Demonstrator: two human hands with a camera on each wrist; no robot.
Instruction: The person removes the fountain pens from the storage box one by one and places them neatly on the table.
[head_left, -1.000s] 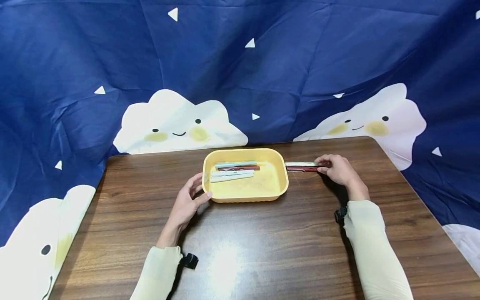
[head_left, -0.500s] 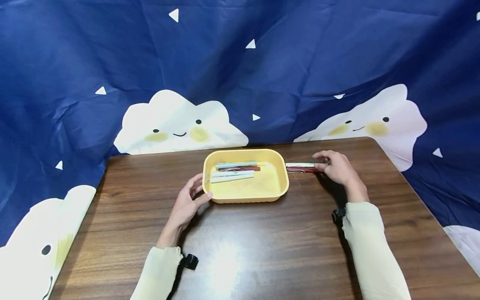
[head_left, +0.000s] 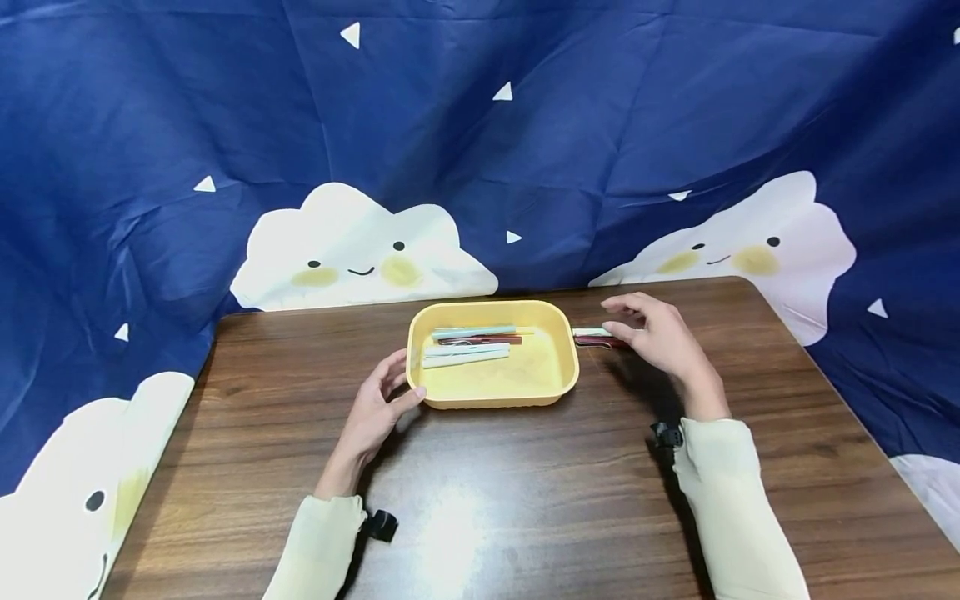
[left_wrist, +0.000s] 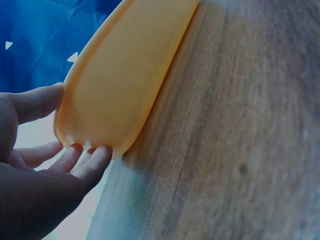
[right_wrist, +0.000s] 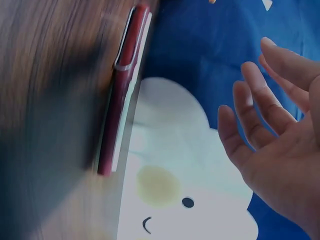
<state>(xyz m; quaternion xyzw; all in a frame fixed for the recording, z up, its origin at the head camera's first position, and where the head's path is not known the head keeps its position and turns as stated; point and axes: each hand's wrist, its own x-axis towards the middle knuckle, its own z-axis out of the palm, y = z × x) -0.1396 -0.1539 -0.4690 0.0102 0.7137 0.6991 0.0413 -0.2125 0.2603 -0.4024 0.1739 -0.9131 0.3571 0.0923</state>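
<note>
A yellow plastic box [head_left: 491,400] holds several pens, among them a light blue pen [head_left: 480,331], a dark red pen [head_left: 487,340] and white pens [head_left: 465,358]. My left hand [head_left: 378,404] grips its left end, thumb at the near corner and fingers against the end wall [left_wrist: 95,115]. Outside the box's right end, a dark red pen [right_wrist: 120,95] with a metal clip lies alongside a white pen [head_left: 590,331]. My right hand [head_left: 660,337] hovers over these two pens, fingers loosely bent and holding nothing; it hides their right ends in the head view.
The wooden table [head_left: 540,483] reaches back to a dark blue curtain [head_left: 450,125] printed with white clouds. A black wrist strap [head_left: 382,525] sits on the left wrist, and another black strap [head_left: 666,435] on the right.
My right hand has let go of the pens' right ends, lifted and moved left over them. The left hand and the box have stayed in place.
</note>
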